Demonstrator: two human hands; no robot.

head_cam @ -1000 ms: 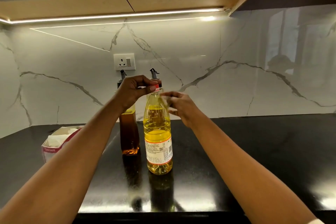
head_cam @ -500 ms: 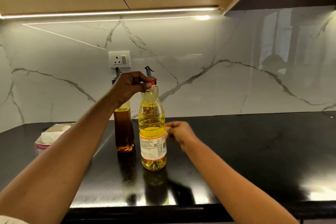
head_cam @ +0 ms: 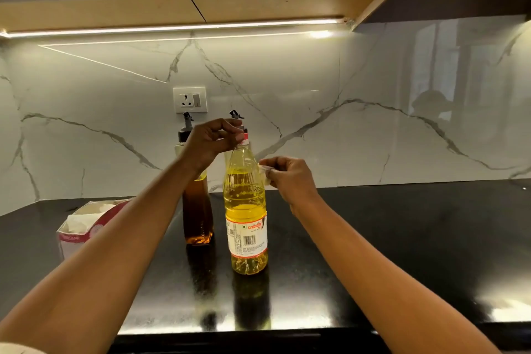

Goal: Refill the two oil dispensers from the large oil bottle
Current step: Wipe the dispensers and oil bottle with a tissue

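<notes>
On the black bench (head_cam: 402, 238) the large oil bottle (head_cam: 245, 210) stands upright, mostly full. One dispenser (head_cam: 197, 210), at its ten o'clock, holds amber oil; the second dispenser (head_cam: 235, 115) shows only a spout at twelve. The left grip (head_cam: 211, 142) pinches the red cap (head_cam: 245, 138). The right grip (head_cam: 290, 178), at three o'clock, pinches a white scrap (head_cam: 264, 171). Likely nothing is poured yet, so both refills remain.

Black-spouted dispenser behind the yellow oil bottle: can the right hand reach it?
Probably not cleanly: the large clear plastic oil bottle blocks it, and the right hand pinches a white scrap.
</notes>
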